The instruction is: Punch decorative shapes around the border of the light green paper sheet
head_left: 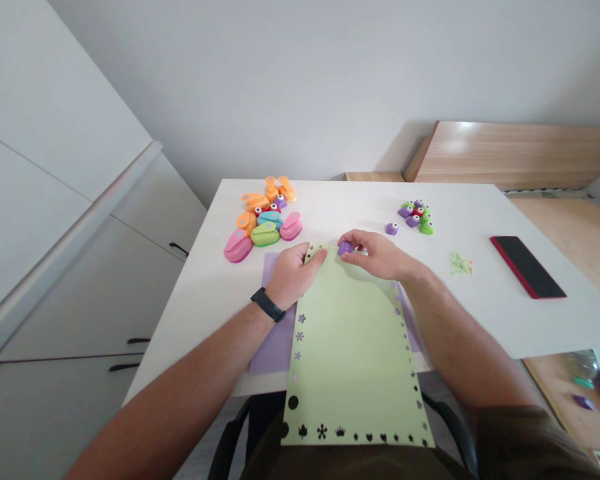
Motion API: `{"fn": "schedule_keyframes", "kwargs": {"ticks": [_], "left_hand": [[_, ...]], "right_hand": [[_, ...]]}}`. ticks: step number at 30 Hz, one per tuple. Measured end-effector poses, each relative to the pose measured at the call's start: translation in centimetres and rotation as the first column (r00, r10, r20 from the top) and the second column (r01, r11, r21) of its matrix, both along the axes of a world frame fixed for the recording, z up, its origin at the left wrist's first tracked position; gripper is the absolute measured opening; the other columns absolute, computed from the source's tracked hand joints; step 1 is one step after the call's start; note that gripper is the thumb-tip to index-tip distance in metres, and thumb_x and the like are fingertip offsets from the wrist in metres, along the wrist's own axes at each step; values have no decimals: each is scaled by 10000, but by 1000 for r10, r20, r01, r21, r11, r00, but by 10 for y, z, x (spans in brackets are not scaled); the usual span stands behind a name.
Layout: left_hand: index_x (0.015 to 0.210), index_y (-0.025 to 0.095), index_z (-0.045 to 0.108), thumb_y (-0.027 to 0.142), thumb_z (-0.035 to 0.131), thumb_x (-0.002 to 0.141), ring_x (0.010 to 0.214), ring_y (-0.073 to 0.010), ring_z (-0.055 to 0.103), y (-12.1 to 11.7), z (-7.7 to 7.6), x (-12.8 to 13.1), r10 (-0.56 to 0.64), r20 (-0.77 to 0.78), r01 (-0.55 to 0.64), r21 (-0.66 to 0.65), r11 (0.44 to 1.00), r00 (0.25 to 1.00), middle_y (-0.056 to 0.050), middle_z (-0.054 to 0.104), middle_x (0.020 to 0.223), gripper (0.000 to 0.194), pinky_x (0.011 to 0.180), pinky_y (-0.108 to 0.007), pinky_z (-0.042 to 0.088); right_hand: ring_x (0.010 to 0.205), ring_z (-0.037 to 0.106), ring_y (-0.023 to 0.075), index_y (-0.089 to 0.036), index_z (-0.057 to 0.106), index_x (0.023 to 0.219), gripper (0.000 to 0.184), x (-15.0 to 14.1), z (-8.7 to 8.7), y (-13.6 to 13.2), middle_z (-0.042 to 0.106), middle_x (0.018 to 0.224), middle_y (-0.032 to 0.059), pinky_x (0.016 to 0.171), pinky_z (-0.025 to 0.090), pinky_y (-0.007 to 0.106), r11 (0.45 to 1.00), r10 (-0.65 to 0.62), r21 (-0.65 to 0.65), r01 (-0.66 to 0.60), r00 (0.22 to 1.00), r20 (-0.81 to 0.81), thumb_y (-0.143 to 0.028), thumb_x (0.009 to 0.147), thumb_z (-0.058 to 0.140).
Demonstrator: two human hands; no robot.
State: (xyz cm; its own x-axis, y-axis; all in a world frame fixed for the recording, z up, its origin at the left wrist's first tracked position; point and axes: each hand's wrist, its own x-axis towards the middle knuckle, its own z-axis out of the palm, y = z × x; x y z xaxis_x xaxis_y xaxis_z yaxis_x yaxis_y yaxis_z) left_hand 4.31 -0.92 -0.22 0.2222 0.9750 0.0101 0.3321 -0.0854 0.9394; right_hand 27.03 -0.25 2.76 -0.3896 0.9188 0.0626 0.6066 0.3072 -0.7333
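Note:
A light green paper sheet hangs over the table's front edge, with punched shapes such as stars, hearts and a crown along its borders. My left hand grips its far left corner, thumb on top. At the far edge, my right hand is closed around a small purple craft punch, which sits at the paper's edge. Whether the paper is inside the punch's slot is hidden by the fingers. Under the green sheet lies a purple paper sheet. Another small purple punch stands just beyond my right hand.
Large orange, pink, green and blue punches cluster at the back left of the white table. Several small punches are grouped at the back right. Paper scraps and a black device with a red edge lie farther right.

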Motion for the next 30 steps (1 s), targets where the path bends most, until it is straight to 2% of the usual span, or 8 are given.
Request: {"fn": "schedule_keyframes", "kwargs": {"ticks": [7,15,30], "left_hand": [[709,186,591,518,650,852,602,-151,507,0,3,1,18,17,-18,12,1000,1000,13,570,618,366,520,-257,329],[722,178,595,522,626,881,593,-137,485,0,-1,0,-9,7,9,18,1000,1000,11,590,649,380,523,-259,301],[691,183,530,524,602,910,563,-115,423,1,-4,-1,-3,-48,5,54,999,999,32,510,614,412,513,-263,260]], "right_hand": [[876,646,189,-182,695,1071,216,-2,-2,0,734,982,42,844,489,334,1000,-2,-4,2,1000,-18,-278,878,675],[853,640,188,-191,694,1037,182,-4,-6,0,726,945,32,827,481,331,1000,-13,-10,13,1000,-28,-264,872,675],[859,618,186,-194,685,1017,174,-5,-8,-1,707,922,22,847,469,336,1000,-19,-26,17,996,-90,-259,856,676]]}}
